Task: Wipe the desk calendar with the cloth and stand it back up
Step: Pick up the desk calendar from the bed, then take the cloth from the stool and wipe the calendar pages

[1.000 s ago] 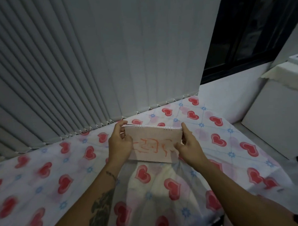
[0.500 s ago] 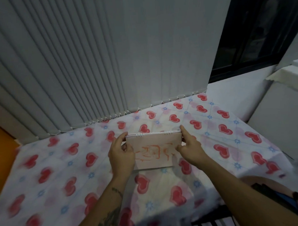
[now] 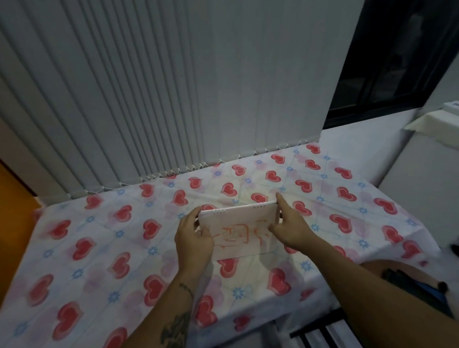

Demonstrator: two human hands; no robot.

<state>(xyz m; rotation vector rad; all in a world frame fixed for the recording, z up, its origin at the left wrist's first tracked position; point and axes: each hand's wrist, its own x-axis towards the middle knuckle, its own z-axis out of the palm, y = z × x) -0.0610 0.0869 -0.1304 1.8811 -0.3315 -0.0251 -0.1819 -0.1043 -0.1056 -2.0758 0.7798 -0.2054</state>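
Observation:
A pale pink desk calendar (image 3: 241,231) with orange marks on its face and a spiral binding along its top edge stands on the table covered by a heart-print cloth (image 3: 95,253). My left hand (image 3: 193,238) grips its left side and my right hand (image 3: 288,226) grips its right side, index finger up at the top corner. The calendar's lower edge rests on the table near the middle. No wiping cloth is in view.
Grey vertical blinds (image 3: 166,84) hang right behind the table's far edge. A dark window (image 3: 401,48) is at the upper right, a white unit (image 3: 433,170) to the right, an orange surface (image 3: 3,199) at the left. A black slatted chair (image 3: 325,338) sits below the table's front edge.
The view has pulled back and tilted down, showing more of the table. Both hands keep hold of the calendar, which stays in about the same spot.

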